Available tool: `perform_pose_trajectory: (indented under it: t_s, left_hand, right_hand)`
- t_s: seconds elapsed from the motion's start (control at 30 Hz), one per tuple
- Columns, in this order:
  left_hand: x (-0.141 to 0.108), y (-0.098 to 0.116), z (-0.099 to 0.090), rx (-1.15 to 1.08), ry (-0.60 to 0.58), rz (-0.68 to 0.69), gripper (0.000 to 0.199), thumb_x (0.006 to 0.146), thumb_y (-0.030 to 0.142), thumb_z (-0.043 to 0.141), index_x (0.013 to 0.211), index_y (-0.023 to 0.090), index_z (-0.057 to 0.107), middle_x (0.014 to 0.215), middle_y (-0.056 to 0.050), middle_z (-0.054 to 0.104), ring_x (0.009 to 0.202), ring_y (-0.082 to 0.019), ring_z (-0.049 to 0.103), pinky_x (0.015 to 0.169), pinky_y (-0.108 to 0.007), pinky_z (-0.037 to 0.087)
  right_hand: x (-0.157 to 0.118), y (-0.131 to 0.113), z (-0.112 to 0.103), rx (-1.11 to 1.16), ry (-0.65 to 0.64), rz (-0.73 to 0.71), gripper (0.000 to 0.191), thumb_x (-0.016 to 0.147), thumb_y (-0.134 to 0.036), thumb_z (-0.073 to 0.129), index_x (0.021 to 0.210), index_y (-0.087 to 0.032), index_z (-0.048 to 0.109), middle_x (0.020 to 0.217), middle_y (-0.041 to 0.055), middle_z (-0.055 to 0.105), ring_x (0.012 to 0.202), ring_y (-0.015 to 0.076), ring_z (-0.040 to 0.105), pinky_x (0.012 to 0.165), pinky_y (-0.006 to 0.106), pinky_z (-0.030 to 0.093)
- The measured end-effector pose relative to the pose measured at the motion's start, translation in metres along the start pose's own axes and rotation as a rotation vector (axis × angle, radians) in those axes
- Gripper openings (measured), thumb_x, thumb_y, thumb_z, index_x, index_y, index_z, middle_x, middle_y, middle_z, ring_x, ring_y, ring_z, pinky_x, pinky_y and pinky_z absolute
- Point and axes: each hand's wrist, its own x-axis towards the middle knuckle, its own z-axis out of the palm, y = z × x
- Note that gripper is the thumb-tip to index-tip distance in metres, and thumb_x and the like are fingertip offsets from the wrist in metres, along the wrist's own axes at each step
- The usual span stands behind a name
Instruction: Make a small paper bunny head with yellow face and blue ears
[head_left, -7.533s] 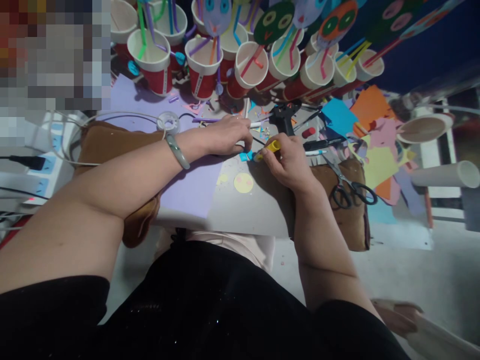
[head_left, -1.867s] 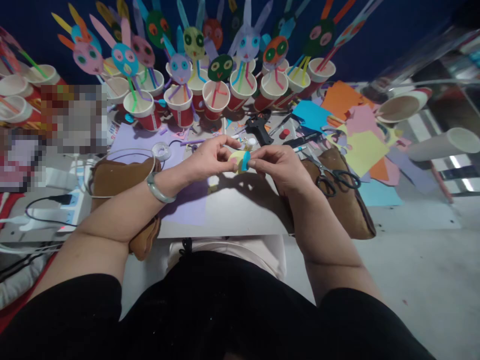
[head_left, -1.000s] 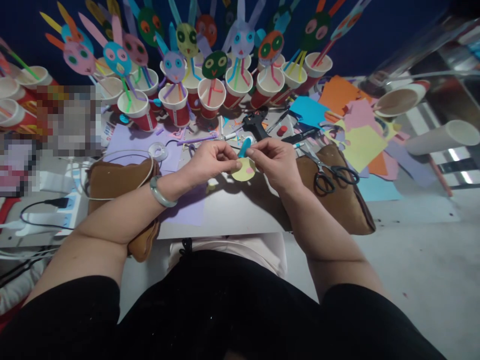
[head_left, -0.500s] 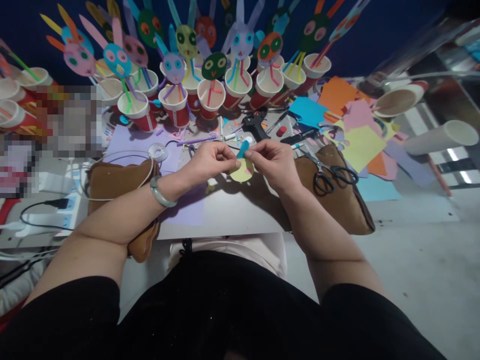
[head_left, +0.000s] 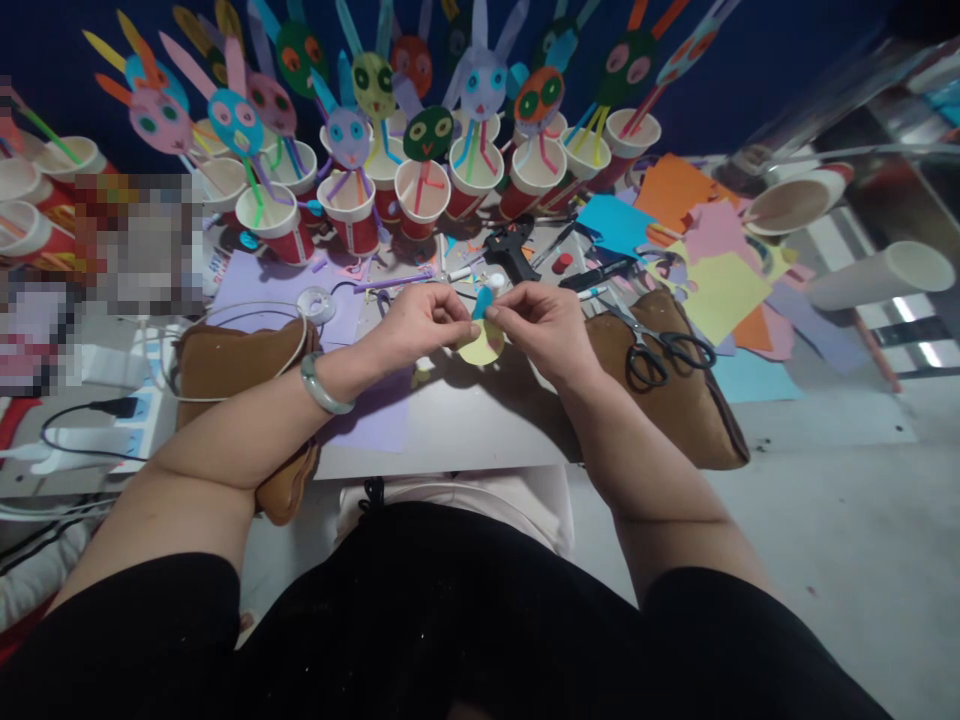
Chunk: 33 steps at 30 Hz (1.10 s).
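Observation:
My left hand [head_left: 433,318] pinches the left edge of a yellow paper disc [head_left: 481,345] held above the table's front part. A blue paper strip [head_left: 484,300] stands up from the disc's top edge. My right hand [head_left: 541,325] has thumb and forefinger closed on the strip where it meets the disc. The fingertips of both hands almost meet there and partly hide the join. Just behind the hands lies a black glue gun [head_left: 511,250]. Black-handled scissors [head_left: 656,352] rest on a brown cushion beside my right wrist.
Paper cups [head_left: 276,222] with paper animal heads on straws line the back. Coloured paper sheets [head_left: 724,290] overlap at right. Brown cushions [head_left: 232,362] flank my forearms. At left are a power strip [head_left: 142,425] and cables. A purple sheet [head_left: 375,420] lies under my left wrist.
Both hands stay nearly in place. The yellow disc has shifted slightly left and down, and a pink spot on its right side no longer shows.

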Motion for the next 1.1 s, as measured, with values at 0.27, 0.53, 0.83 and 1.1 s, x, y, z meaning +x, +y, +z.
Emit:
perform_pose_trajectory:
  t_s: [0.27,0.53,0.83,1.1]
  left_hand:
    - [-0.0007,0.0014,0.0013,0.019,0.005,-0.021,0.019,0.07,0.016,0.079,0.072,0.016,0.061,0.053,0.004,0.061,0.049,-0.006,0.054,0.049,-0.018,0.038]
    - [0.0002,0.0001,0.0005,0.056,-0.017,0.003,0.02,0.068,0.019,0.082,0.068,0.015,0.062,0.055,0.003,0.06,0.05,-0.007,0.054,0.049,-0.019,0.036]
    - [0.0005,-0.0016,-0.0003,0.055,-0.04,0.02,0.029,0.067,0.029,0.088,0.066,0.016,0.062,0.056,0.003,0.059,0.051,-0.007,0.053,0.049,-0.02,0.037]
    - [0.0014,0.0021,-0.0028,-0.006,-0.048,-0.025,0.027,0.07,0.024,0.084,0.065,0.016,0.059,0.057,0.003,0.06,0.053,-0.008,0.055,0.053,-0.021,0.042]
  right_hand:
    - [-0.0011,-0.0018,0.0013,0.025,-0.03,-0.012,0.03,0.077,-0.044,0.084,0.072,-0.019,0.067,0.06,-0.0017,0.065,0.052,0.0111,0.058,0.054,0.027,0.049]
    - [-0.0014,-0.0026,0.0021,-0.006,-0.034,-0.022,0.028,0.077,-0.041,0.083,0.071,-0.019,0.068,0.057,-0.002,0.065,0.052,0.0118,0.059,0.054,0.028,0.051]
    - [-0.0016,-0.0024,0.0019,-0.016,-0.071,-0.011,0.03,0.078,-0.045,0.083,0.073,-0.02,0.069,0.056,-0.002,0.065,0.052,0.0125,0.059,0.055,0.028,0.051]
    - [-0.0008,-0.0056,0.0,-0.05,-0.018,-0.031,0.037,0.08,-0.054,0.079,0.072,-0.019,0.07,0.058,-0.0017,0.063,0.057,0.0114,0.057,0.058,0.027,0.049]
